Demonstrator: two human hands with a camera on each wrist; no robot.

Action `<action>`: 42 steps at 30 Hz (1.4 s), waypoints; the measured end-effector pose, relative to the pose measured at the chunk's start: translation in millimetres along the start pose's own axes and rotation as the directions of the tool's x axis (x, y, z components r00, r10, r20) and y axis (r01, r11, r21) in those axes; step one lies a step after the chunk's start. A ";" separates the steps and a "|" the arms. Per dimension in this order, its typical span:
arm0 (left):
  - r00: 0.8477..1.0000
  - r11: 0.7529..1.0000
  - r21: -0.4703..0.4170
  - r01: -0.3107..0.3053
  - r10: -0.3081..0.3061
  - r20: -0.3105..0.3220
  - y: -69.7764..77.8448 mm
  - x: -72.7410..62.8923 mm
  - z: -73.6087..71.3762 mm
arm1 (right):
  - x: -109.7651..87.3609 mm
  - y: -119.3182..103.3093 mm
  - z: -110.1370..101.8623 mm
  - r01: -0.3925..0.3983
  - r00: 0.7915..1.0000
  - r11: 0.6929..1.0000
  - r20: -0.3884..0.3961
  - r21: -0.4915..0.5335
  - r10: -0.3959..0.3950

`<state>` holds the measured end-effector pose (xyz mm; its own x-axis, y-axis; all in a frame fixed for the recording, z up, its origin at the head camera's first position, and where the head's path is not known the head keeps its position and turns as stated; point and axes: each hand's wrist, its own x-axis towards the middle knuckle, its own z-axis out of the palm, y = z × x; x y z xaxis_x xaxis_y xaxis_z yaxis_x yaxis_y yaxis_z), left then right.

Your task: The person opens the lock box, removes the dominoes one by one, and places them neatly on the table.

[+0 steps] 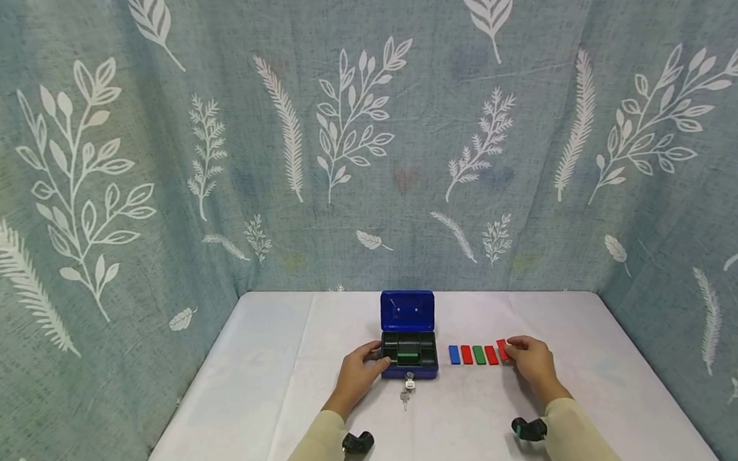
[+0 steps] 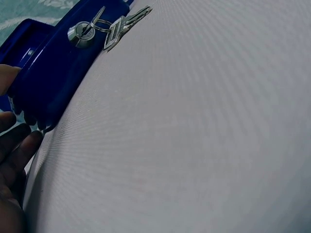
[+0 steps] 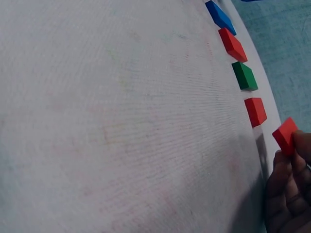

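A blue cash box (image 1: 409, 373) stands with its lid (image 1: 407, 310) raised, showing a black compartment tray (image 1: 408, 338). A green block (image 1: 408, 355) lies in the tray's middle. My left hand (image 1: 359, 373) holds the box's left side, thumb at the rim and fingers against the outer wall. Keys (image 2: 119, 31) hang from the front lock (image 2: 81, 34). My right hand (image 1: 532, 361) pinches a red block (image 3: 285, 136) between thumb and fingers, tilted and just above the cloth. To its left runs a row: a blue block (image 1: 454, 355), a red block (image 1: 466, 355), a green block (image 1: 479, 354) and another red block (image 1: 491, 354).
White cloth (image 1: 260, 392) covers the table. A green-blue curtain (image 1: 410, 156) with white leaf prints hangs behind it and along both sides. Black wrist cameras sit on the left sleeve (image 1: 320, 451) and the right sleeve (image 1: 583, 450).
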<state>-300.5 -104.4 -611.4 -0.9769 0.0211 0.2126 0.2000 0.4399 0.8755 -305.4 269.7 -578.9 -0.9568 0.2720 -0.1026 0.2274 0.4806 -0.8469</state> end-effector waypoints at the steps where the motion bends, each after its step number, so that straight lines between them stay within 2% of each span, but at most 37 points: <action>1: 1.000 1.000 -0.002 0.000 0.000 0.001 -0.2 -0.2 -0.1 | -0.4 0.4 -0.1 -0.010 1.000 1.000 -0.002 -0.011 0.010; 6: 1.000 1.000 -0.005 -0.005 0.006 0.008 -1.4 -0.5 0.0 | -1.5 3.2 2.2 -0.043 0.999 0.998 -0.016 -0.050 0.043; 11: 1.000 1.000 -0.008 -0.014 0.014 0.003 -0.8 -0.2 0.0 | -1.0 1.2 3.6 -0.040 0.999 0.995 -0.033 -0.094 0.037; 17: 1.000 1.000 -0.007 0.005 -0.004 0.003 -0.1 -1.5 0.6 | 0.4 -3.2 4.5 -0.051 0.998 0.986 -0.053 -0.162 0.043; 26: 1.000 1.000 0.005 -0.004 0.004 -0.009 -0.7 0.2 1.2 | 0.2 -11.0 5.3 -0.056 0.998 0.967 -0.037 -0.249 0.049; 42: 1.000 1.000 0.005 -0.011 0.011 -0.005 -2.2 0.7 1.1 | -0.4 -8.1 9.8 -0.045 0.998 0.972 -0.042 -0.233 0.036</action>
<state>-301.7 -104.4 -613.7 -0.9742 0.0214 0.2248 0.2106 0.4444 0.8707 -308.7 257.5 -577.1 -0.9397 0.3235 -0.1111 0.3057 0.6488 -0.6968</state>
